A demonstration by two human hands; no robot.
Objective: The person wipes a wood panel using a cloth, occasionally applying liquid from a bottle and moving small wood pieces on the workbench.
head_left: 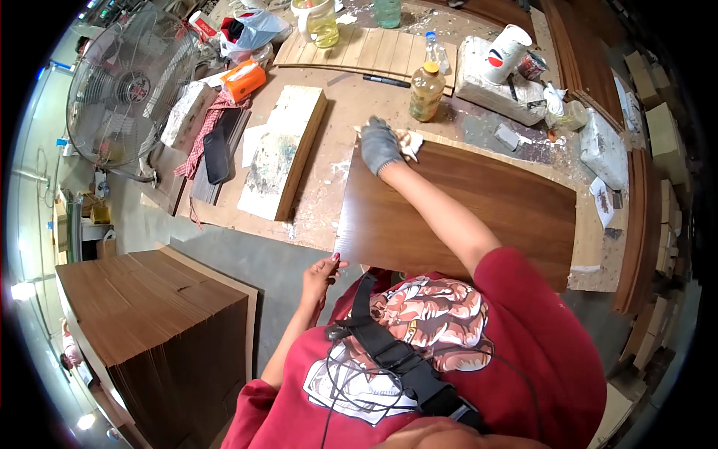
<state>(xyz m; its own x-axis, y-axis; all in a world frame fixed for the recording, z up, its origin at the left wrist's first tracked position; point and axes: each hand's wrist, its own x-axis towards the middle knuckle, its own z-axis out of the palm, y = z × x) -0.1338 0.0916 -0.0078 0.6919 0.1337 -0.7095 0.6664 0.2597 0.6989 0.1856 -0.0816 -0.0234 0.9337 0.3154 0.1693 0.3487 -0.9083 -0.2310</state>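
Observation:
A dark brown wood board (479,202) lies flat on the worktable in front of me. My right hand (379,146), in a grey glove, is at the board's far left corner. It presses on a crumpled whitish rag (410,144), which sticks out beside the fingers. My bare left hand (321,277) is by the near left corner of the board, its fingers curled and pinched together. A small red spot shows at its fingertips; what they hold, if anything, I cannot make out. Beyond the glove stands a yellow-capped bottle (427,93) of yellowish liquid.
A thick wood block (288,153), a phone (217,156) and a large fan (134,86) are to the left. A stack of brown boards (161,307) stands at lower left. At far right are a paper cup (506,54) on a wrapped block and more stacked boards (636,232).

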